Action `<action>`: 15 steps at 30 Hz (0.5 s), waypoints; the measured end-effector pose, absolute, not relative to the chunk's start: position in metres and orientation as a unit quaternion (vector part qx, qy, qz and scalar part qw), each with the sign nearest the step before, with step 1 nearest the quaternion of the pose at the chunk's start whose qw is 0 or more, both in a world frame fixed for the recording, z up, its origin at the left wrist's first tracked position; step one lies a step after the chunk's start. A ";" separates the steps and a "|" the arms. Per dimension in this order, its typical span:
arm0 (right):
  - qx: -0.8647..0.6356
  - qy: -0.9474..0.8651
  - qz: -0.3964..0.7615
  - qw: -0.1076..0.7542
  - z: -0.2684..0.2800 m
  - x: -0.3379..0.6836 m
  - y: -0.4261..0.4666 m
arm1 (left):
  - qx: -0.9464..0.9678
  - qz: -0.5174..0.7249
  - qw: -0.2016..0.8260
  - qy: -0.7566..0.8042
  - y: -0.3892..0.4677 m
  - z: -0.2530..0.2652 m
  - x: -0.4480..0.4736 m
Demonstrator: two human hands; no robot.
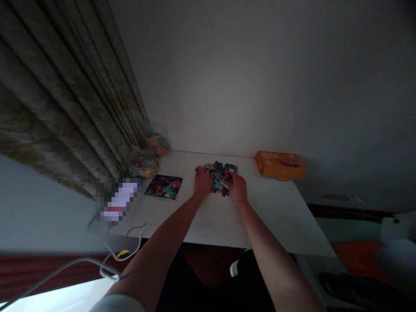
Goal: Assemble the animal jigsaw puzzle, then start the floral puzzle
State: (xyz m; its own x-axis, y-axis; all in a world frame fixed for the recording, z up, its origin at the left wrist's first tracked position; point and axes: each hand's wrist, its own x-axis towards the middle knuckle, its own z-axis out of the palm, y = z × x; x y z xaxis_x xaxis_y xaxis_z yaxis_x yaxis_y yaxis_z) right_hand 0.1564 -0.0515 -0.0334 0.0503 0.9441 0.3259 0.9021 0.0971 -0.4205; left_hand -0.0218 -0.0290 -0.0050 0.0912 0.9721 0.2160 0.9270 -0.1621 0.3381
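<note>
A heap of colourful jigsaw puzzle pieces (219, 175) lies on the white table, in the middle of the view. My left hand (203, 180) rests on the heap's left side, fingers apart and pointing away from me. On the right side of the heap, my right hand (238, 187) touches the pieces with its fingers spread and slightly bent. Both hands cover some of the pieces, and I see nothing gripped in either one. Left of my left hand lies a square picture card (164, 186) with a dark, colourful print.
An orange box (280, 165) stands at the table's (214, 221) back right. Clear bags with colourful contents (144, 167) sit at the back left by the curtain (81, 86). A blurred phone-like object (121, 201) and a white cable (139, 238) are at the left edge.
</note>
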 end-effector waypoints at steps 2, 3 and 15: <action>-0.666 -0.685 0.038 0.292 -0.035 0.158 -0.052 | 0.737 0.197 0.058 0.644 -0.028 -0.006 -0.022; -0.664 -0.683 0.039 0.301 -0.036 0.158 -0.053 | 0.735 0.199 0.058 0.645 -0.028 -0.007 -0.022; -0.698 -0.609 0.130 0.354 -0.032 0.176 -0.009 | 0.716 0.180 0.061 0.672 -0.029 -0.003 -0.018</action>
State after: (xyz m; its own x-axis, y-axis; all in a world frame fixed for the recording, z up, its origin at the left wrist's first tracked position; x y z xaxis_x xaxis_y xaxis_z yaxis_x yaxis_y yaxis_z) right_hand 0.1759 -0.0085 -0.0324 0.2253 0.9415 0.2505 0.7577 -0.0077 -0.6525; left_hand -0.0184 -0.0293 -0.0034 0.0327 0.9839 0.1755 0.9396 -0.0901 0.3302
